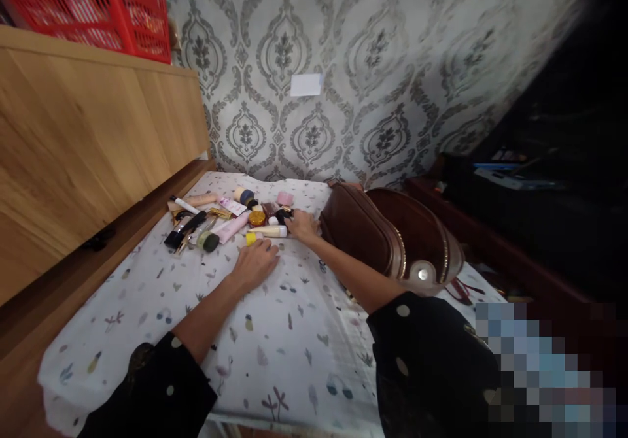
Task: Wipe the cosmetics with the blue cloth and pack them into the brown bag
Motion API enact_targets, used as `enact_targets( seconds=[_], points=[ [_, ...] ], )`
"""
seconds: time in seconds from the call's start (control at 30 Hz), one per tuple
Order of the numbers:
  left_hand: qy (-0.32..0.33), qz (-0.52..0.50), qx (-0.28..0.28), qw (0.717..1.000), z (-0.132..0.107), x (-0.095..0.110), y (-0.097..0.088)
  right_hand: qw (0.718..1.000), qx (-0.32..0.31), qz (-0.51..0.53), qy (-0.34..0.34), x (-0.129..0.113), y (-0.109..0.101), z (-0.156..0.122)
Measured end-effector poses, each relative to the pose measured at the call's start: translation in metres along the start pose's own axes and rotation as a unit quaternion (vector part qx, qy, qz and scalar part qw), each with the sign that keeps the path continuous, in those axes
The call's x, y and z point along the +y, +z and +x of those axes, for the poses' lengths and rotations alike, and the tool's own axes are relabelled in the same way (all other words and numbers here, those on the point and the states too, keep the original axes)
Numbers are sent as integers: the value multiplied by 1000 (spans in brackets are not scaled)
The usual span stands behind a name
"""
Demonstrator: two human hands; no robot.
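My left hand (255, 265) lies palm down on the cloth, fingers loosely apart, just in front of a small yellow-topped jar (254, 237). With its fingers closed, my right hand (303, 225) is on a small black cosmetic item (283, 216), partly hidden by the fingers. A cream tube (269, 231) lies between my hands. Around them are a gold-lidded jar (256, 218), a pink tube (232, 227), a pink jar (285, 198) and a green-lidded jar (208, 241). To the right of my right hand stands a brown leather bag (360, 225), unzipped.
Several more cosmetics, including a black tube (185, 229), lie at the left on the patterned cloth (275, 333). A wooden cabinet (98, 144) bearing a red basket (122, 13) borders the left. Patterned wallpaper covers the wall (343, 46) behind.
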State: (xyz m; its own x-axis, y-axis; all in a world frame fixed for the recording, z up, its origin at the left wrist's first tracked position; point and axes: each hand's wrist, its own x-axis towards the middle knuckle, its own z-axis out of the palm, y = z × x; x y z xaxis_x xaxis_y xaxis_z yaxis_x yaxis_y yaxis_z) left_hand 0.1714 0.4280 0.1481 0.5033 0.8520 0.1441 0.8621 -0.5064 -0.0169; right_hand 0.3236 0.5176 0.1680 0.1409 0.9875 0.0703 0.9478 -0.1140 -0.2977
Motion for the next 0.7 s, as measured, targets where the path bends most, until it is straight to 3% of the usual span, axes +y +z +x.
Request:
enact_targets(
  seconds=[0.1,0.23,0.47,0.7],
  points=[
    [1,13,-5,1000,1,0,0,999,32,3,-38,-9,4,2],
    [1,13,-7,1000,2,0,1,998,28,3,-61,-24,12,8],
    [-3,10,-13,1000,1,2,-2,1000,-9,19,0,-37,18,20],
    [-2,17,-20,1000,2,2,-3,996,-9,71,44,-32,13,21]
  ],
)
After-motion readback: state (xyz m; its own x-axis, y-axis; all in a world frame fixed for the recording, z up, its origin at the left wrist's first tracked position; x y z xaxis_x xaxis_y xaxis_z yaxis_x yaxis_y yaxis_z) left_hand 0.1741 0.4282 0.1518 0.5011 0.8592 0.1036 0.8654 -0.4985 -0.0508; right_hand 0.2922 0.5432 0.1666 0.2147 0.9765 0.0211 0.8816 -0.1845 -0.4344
